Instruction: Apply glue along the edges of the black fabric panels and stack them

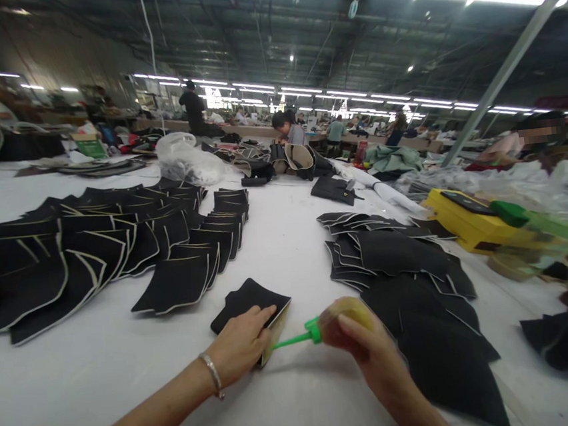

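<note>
In the head view, my left hand (243, 343), with a silvery bracelet at its wrist, grips a small black leather-like panel (249, 298) near the table's front. The fingers lie across its top, and the thumb is hidden. One pale yellowish edge of the panel is turned toward the right. My right hand (374, 345) is wrapped round a squeeze bottle (353, 317) of amber-yellow liquid, slightly blurred. Its long green nozzle points left, and the tip is at the panel's pale edge; whether it touches I cannot tell.
Overlapping rows of black panels (90, 238) spread over the white table (286, 239) at left. More black panels (441, 332) are fanned out at right. Beyond them stand a yellow device (470, 218) and a green-rimmed clear container (542, 241). A plastic bag (191, 156) and people are farther back.
</note>
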### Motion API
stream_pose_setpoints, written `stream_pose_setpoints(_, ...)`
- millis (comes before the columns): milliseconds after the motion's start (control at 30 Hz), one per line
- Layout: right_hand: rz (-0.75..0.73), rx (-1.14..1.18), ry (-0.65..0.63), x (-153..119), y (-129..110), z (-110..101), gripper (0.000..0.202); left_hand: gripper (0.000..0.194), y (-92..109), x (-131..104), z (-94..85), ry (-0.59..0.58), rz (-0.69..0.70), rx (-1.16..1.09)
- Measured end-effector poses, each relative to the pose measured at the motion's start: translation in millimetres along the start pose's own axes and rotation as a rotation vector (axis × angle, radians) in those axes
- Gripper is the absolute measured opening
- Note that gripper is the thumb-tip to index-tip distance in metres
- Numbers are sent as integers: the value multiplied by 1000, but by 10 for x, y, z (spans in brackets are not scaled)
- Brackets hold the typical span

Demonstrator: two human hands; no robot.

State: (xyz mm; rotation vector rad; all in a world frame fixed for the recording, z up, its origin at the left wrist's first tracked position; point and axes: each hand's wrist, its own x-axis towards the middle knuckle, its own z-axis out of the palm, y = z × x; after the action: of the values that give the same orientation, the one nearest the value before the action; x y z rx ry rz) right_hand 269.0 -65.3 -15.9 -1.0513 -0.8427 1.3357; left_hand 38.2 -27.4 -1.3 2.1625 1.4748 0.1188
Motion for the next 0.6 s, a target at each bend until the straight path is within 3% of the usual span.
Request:
stream_pose_setpoints(133, 69, 482, 226, 230, -241, -281, 35, 45, -73, -2, -1, 61, 4, -127)
stream_pose_setpoints(300, 14, 905, 361, 237, -675, -495, 42, 55, -234, 26, -16, 429, -251, 52)
stream_pose_setpoints(400, -58, 999, 396, 185, -754, -613, 53, 56, -331, 104, -94, 356, -354, -49)
stream_pose_setpoints(533, -112, 934, 311, 232, -583, -837, 67, 22, -425, 138, -217, 234, -403, -443)
stream_pose_setpoints(600, -86, 911, 302, 269, -479, -921, 70, 17, -491, 47, -260, 237, -423, -563)
